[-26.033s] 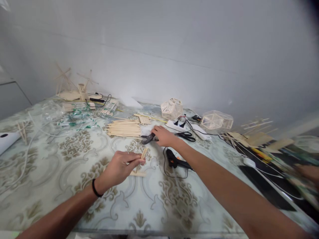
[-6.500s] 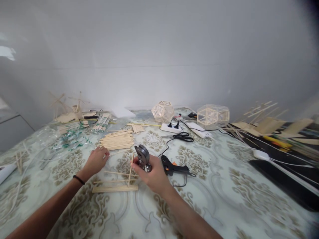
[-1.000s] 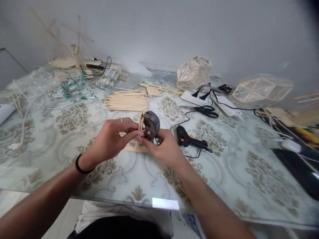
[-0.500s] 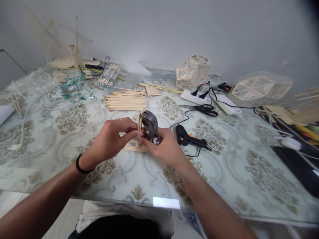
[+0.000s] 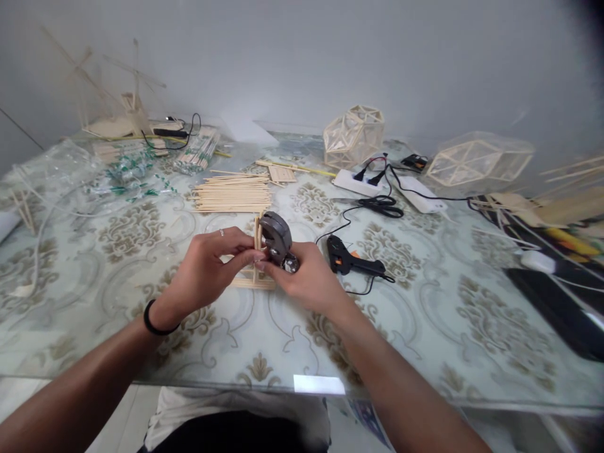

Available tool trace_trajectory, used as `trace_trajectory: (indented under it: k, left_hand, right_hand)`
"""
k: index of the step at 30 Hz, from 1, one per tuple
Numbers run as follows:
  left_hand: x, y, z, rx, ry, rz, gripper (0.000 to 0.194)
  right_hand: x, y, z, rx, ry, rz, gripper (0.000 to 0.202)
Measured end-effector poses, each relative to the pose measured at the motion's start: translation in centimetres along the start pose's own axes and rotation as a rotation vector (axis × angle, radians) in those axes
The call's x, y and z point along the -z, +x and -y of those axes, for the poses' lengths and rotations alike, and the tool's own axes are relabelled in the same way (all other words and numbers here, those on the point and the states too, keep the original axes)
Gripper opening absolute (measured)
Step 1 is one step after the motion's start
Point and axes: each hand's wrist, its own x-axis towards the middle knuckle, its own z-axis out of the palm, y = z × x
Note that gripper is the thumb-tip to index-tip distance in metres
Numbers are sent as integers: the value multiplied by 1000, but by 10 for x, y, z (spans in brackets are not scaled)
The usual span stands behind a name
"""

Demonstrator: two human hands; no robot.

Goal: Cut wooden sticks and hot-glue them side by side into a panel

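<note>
Pinching sticks (image 5: 257, 233) left, gripping pliers (image 5: 277, 233) right; both hands (image 5: 207, 267) (image 5: 309, 277) closed, plier handles hidden.

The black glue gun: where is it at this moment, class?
In the head view, the black glue gun lies on the table just right of the right hand, with the white power strip farther back.

Pretty low-key getup: thin silver-looking ring on a finger of the left hand (image 5: 212, 267), plain rounded black band (image 5: 156, 319) on that wrist, both forearms bare. Down in the lap there's black clothing (image 5: 236, 434) with wrinkled off-white fabric (image 5: 189, 402) around it, can't tell what garments exactly.
</note>
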Motion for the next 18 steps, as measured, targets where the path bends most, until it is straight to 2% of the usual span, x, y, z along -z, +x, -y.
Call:
trace_trajectory:
  k: [5, 10, 14, 18]
  left_hand:
    - [1, 1, 1, 0, 10, 18, 5]
    - [0, 1, 0, 12, 23, 52, 8]
    - [-3, 0, -1, 38, 30, 83, 13]
    - [-7, -2, -3, 67, 37, 181, 16]
  right_hand:
    - [2, 1, 0, 3, 11, 3, 12]
    - [14, 1, 4, -10, 32, -4, 13]
    - [19, 0, 5, 16, 117, -99, 17]
    - [15, -4, 4, 68, 212, -193, 19]
